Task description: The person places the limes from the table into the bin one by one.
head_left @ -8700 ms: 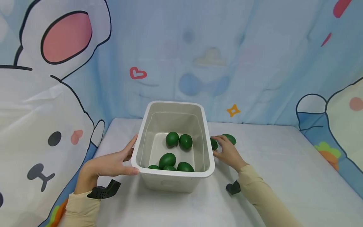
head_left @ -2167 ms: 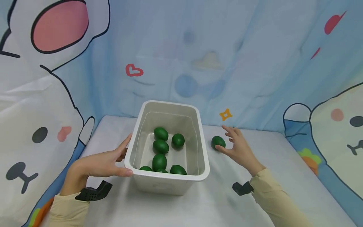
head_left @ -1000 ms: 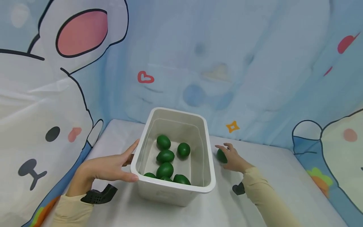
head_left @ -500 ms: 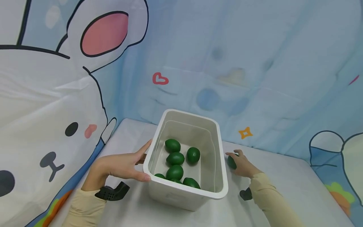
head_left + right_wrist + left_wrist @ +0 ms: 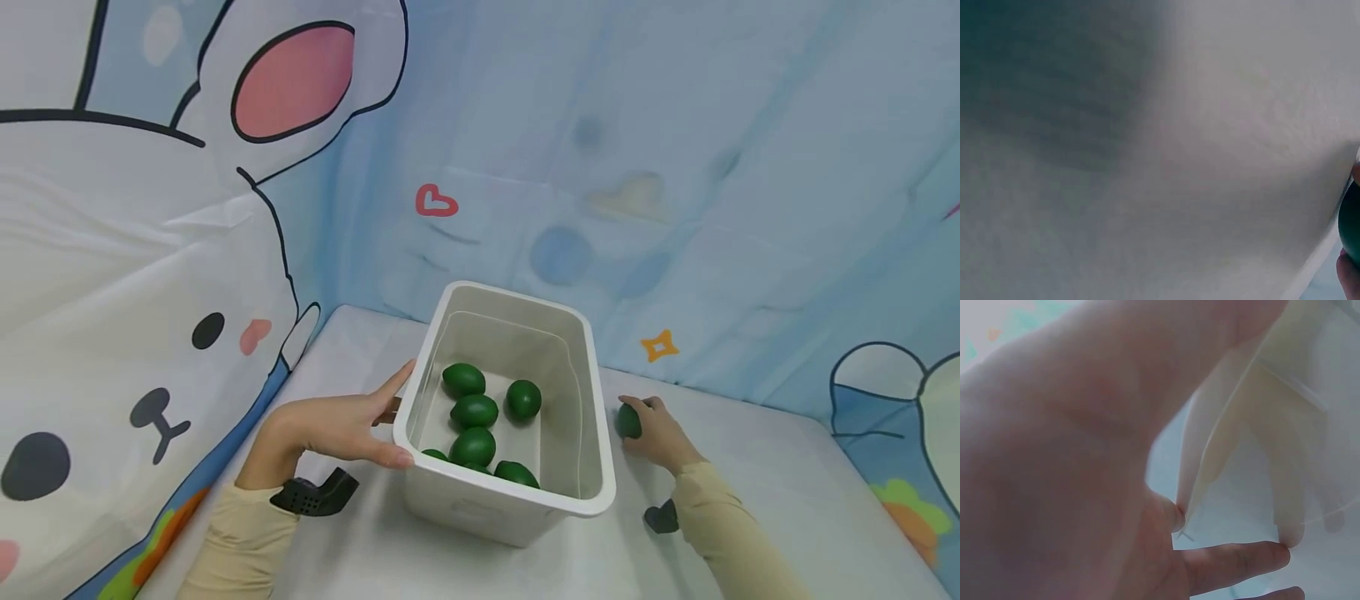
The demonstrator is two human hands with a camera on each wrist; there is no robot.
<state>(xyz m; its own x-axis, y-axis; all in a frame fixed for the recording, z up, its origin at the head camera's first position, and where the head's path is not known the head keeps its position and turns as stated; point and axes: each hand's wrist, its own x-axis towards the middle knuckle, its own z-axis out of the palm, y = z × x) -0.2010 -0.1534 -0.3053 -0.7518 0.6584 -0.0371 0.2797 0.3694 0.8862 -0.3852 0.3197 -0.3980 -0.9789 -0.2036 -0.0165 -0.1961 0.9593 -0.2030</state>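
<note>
In the head view a white plastic bin (image 5: 517, 504) stands on the table with several dark green limes (image 5: 474, 447) inside. My left hand (image 5: 337, 429) is at the bin's left side, thumb touching the front left corner and the other fingers spread along the left wall. In the left wrist view its straight fingers (image 5: 1235, 565) touch the pale bin wall. To the right of the bin my right hand (image 5: 663, 437) grips a single lime (image 5: 628, 421) between thumb and fingers. A part of this lime (image 5: 1351, 225) shows at the edge of the right wrist view.
A white cloth covers the table (image 5: 757, 475). Behind it hangs a blue curtain (image 5: 637, 125) with cartoon animals. The bin's right rim (image 5: 602, 400) stands between my right hand and the limes inside.
One lime from beside the bin now lies inside it. The right hand has come down to the other lime and its fingers have drawn in around it. The head view has shifted.
</note>
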